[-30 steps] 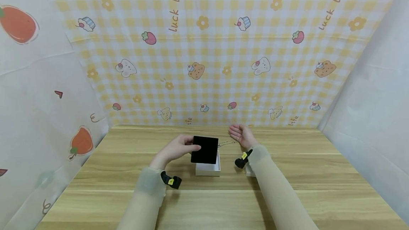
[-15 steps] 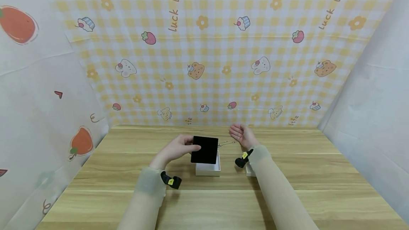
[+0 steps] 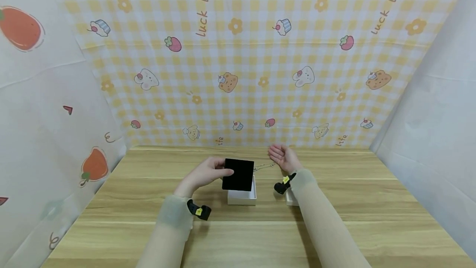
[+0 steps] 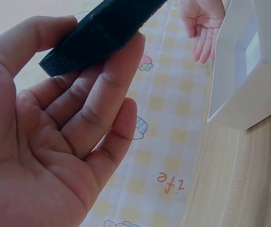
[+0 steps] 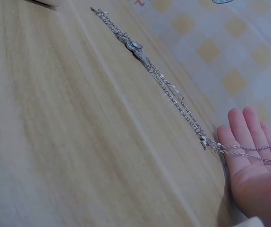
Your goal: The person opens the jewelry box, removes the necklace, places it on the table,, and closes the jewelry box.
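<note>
My left hand [image 3: 208, 172] pinches a black square pad [image 3: 238, 175], thumb on its front and fingers behind. In the left wrist view the pad [image 4: 100, 35] shows a rough, foam-like edge. Below the pad is a white box [image 3: 242, 202] with its top off. My right hand [image 5: 260, 175] lies palm up, fingers straight. Across those fingers run two strands of a thin silver chain [image 5: 173, 97] with small charms, a bracelet or necklace. The thumb tip at the frame edge touches the chain; its grip is cut off. In the head view the black pad hides the chain's other end.
A second white box part [image 3: 291, 198] sits partly hidden under the right wrist. A black wrist camera [image 3: 198, 210] is strapped to the left wrist, another [image 3: 283, 184] to the right. The wooden table [image 3: 238, 243] ends at a checked cloth [image 3: 238, 94] behind the hands.
My right hand has shifted slightly to the right. My left hand, the black pad and the white box have stayed where they were.
</note>
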